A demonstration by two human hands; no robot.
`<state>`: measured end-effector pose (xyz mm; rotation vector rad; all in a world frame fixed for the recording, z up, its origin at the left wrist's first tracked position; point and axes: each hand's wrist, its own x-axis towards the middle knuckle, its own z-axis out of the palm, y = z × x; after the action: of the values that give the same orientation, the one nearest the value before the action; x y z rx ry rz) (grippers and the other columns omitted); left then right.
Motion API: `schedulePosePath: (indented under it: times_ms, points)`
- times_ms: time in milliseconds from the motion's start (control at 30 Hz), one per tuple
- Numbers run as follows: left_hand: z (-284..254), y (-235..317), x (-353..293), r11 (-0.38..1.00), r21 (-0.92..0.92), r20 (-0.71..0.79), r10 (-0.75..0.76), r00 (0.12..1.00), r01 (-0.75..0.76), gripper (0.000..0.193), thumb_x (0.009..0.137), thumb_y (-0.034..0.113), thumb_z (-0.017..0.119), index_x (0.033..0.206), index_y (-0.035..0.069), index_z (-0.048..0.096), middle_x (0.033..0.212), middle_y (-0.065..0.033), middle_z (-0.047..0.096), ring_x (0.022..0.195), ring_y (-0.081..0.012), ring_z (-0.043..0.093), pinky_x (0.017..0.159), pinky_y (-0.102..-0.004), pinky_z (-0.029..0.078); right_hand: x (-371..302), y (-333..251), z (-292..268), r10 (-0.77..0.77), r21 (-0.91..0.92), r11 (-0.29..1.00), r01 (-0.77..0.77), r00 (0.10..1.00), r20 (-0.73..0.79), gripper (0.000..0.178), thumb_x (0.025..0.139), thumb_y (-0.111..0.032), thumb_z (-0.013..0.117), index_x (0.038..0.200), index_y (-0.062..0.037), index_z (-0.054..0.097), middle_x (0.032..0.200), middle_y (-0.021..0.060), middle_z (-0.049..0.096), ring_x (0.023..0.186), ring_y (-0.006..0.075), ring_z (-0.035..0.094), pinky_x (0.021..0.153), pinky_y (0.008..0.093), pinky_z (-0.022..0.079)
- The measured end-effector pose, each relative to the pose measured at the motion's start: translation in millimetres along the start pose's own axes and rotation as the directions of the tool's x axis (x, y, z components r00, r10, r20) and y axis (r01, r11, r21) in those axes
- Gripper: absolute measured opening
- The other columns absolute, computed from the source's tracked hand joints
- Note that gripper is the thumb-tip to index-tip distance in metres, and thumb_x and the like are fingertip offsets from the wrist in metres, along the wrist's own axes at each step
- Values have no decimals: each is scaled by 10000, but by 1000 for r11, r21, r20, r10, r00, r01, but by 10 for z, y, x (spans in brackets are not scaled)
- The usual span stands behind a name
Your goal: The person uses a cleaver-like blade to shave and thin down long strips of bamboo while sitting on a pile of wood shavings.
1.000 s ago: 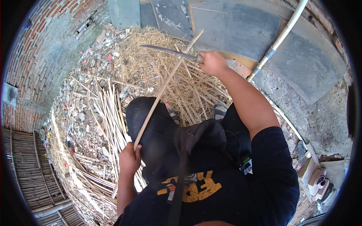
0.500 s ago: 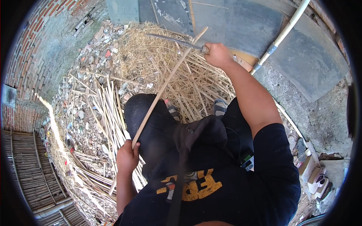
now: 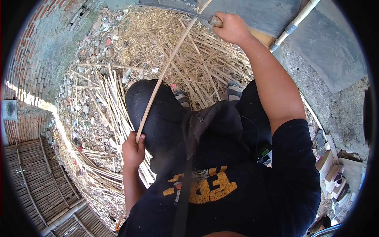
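My left hand point(image 3: 133, 150) grips the near end of a long thin bamboo stick point(image 3: 169, 67) that slants up and away over my knee. My right hand point(image 3: 232, 27), arm stretched forward, is closed around the wooden handle of a long dark blade point(image 3: 169, 8). The blade lies across the stick's far end near the top of the view. Below them a heap of pale shavings and split strips point(image 3: 197, 59) covers the ground in front of my feet.
A bundle of cut bamboo sticks point(image 3: 114, 106) lies on rubble at my left. A brick wall point(image 3: 27, 71) curves round the left. A woven bamboo panel point(image 3: 35, 181) sits lower left. A white pipe point(image 3: 296, 21) and grey slabs point(image 3: 327, 47) lie at the right.
My right hand has pushed the blade farther forward along the stick, toward the top of the view. The left hand keeps its hold on the stick's near end.
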<state>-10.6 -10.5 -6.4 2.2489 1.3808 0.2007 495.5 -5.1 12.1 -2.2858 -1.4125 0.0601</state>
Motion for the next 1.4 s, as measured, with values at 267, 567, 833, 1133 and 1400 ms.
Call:
schedulePosePath:
  times_ms: [267, 567, 833, 1133, 1400]
  points:
    - [-19, 42, 2, 1000, -12, -8, -2, 1000, 2, 326, 1020, 281, 624, 856, 4, 570, 619, -192, 590, 567, -394, 605, 544, -445, 449, -6, -100, -218, -22, -295, 955, 14, 999, -24, 330, 852, -315, 636, 1115, -127, 694, 1001, 153, 749, 971, 341, 718, 884, 483, 569]
    - [60, 5, -19, 996, -87, -22, -2, 1000, 0, 374, 1010, 337, 637, 860, 3, 564, 619, -199, 594, 564, -394, 608, 548, -436, 452, -305, -662, -391, -219, -59, 970, 236, 952, 213, 241, 852, -264, 678, 1069, -175, 732, 942, 127, 747, 912, 331, 717, 853, 472, 571]
    - [147, -65, -13, 995, 4, -123, 98, 988, -98, 418, 1038, 381, 566, 837, 17, 525, 609, -213, 577, 588, -451, 604, 536, -486, 453, 27, 72, -141, -57, 72, 996, 55, 998, 20, 373, 781, -203, 681, 1138, -104, 730, 868, 160, 732, 790, 334, 703, 722, 453, 544]
    - [34, -105, -68, 997, 46, -93, 71, 993, -67, 459, 1046, 407, 538, 795, 24, 514, 606, -207, 570, 587, -460, 592, 532, -506, 436, -248, -452, -277, -282, -154, 931, 331, 920, 272, 190, 800, -190, 660, 980, -162, 712, 857, 139, 724, 896, 319, 716, 821, 479, 562]
    - [-174, -124, -177, 990, 138, -54, 51, 997, -43, 461, 1034, 421, 558, 788, 32, 525, 610, -218, 570, 602, -471, 588, 546, -518, 443, -13, 95, -177, -5, -64, 998, 13, 992, 123, 355, 793, -194, 669, 1141, -162, 729, 978, 156, 745, 944, 337, 712, 864, 462, 573]
